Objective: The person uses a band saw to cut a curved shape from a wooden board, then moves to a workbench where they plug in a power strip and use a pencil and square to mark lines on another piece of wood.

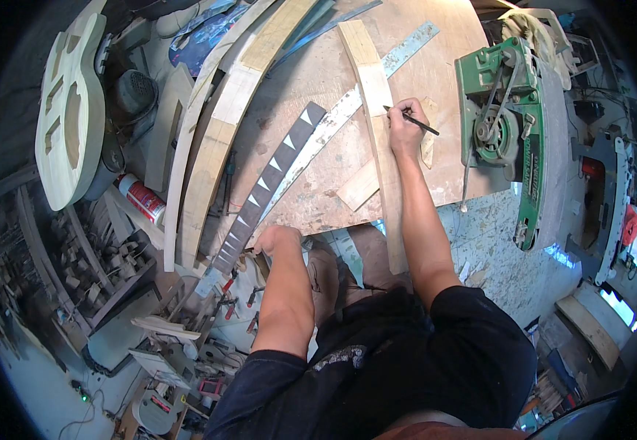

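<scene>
My right hand [409, 125] is closed round a black pencil [422, 125]. The pencil's tip touches a long, pale wooden plank [374, 84], which slants across the bench toward me. At the bench's near edge rests my left hand [278, 238], knuckles up, its fingers mostly hidden. Beside that hand lies a dark guitar fingerboard [274, 172] with white, tooth-shaped inlays. A long, paint-worn metal straightedge [326, 132] runs along the fingerboard and passes under the plank. Next to the plank's lower half is a short wood offcut [359, 187].
A green belt sander [498, 110] stands right of the wooden bench top [436, 183]. Long laminated wood blanks [232, 95] line the left side. Beyond them are a pale guitar body [73, 110] and a red-and-white can [141, 196]. Red-handled clamps [228, 284] hang below the near edge.
</scene>
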{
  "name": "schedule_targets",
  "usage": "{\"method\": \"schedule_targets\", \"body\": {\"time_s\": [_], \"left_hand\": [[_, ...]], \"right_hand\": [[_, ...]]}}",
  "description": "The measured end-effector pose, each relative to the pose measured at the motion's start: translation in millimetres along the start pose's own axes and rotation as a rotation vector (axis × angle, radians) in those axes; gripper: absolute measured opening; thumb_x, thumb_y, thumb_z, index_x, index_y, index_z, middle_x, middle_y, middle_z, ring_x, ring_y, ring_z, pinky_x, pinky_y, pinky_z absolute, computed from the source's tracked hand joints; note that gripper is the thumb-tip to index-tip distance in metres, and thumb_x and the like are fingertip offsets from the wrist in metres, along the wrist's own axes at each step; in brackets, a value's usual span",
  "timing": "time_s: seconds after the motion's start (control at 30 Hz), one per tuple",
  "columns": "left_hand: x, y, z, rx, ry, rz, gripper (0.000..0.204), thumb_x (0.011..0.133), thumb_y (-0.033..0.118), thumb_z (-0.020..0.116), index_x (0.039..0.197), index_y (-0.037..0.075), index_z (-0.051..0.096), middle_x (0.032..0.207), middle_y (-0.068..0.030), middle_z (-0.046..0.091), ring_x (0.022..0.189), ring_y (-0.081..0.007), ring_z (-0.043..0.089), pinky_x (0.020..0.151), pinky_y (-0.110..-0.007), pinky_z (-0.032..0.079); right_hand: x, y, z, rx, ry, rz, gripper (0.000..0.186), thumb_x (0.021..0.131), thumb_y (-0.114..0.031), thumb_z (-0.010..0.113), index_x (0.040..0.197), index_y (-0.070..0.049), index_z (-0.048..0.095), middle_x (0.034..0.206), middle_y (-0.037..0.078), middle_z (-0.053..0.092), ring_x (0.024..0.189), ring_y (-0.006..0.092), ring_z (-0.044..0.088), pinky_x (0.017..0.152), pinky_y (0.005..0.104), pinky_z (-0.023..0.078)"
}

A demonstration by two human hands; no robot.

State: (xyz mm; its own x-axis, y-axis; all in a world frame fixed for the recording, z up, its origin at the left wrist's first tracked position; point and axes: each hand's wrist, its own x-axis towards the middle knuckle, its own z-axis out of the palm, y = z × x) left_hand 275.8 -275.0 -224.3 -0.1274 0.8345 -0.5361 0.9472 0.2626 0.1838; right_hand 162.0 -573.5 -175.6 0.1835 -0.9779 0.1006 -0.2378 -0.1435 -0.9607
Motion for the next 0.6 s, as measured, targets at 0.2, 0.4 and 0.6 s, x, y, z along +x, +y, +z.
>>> {"method": "schedule_targets", "body": {"time_s": [0.2, 0.4, 0.6], "left_hand": [[0, 0, 0, -0.013, 0.003, -0.004, 0.076, 0.099, 0.049, 0.014, 0.125, -0.009, 0.057, 0.129, -0.0170, 0.061, 0.123, -0.0304, 0.055, 0.111, -0.033, 0.036], [0, 0, -1, -0.029, 0.009, -0.010, 0.076, 0.099, 0.049, 0.014, 0.125, -0.009, 0.057, 0.129, -0.0171, 0.061, 0.122, -0.0306, 0.056, 0.111, -0.034, 0.036], [0, 0, -2, -0.043, 0.011, -0.016, 0.076, 0.099, 0.049, 0.015, 0.124, -0.009, 0.058, 0.128, -0.0171, 0.061, 0.122, -0.0308, 0.056, 0.111, -0.034, 0.036]], "right_hand": [[0, 3, 1, 0.009, 0.025, 0.008, 0.008, 0.076, -0.002, 0.062, 0.075, -0.002, 0.055, 0.060, 0.000, 0.051, 0.054, 0.0071, 0.046, 0.051, 0.0255, 0.037], [-1, 0, -4, 0.053, -0.036, 0.006, 0.008, 0.074, -0.004, 0.061, 0.072, -0.002, 0.054, 0.060, 0.001, 0.051, 0.055, 0.0076, 0.046, 0.052, 0.0254, 0.037], [-4, -8, 1, -0.082, 0.030, -0.092, 0.007, 0.073, -0.004, 0.059, 0.071, -0.001, 0.054, 0.056, 0.004, 0.048, 0.052, 0.0105, 0.046, 0.051, 0.0274, 0.037]]}}
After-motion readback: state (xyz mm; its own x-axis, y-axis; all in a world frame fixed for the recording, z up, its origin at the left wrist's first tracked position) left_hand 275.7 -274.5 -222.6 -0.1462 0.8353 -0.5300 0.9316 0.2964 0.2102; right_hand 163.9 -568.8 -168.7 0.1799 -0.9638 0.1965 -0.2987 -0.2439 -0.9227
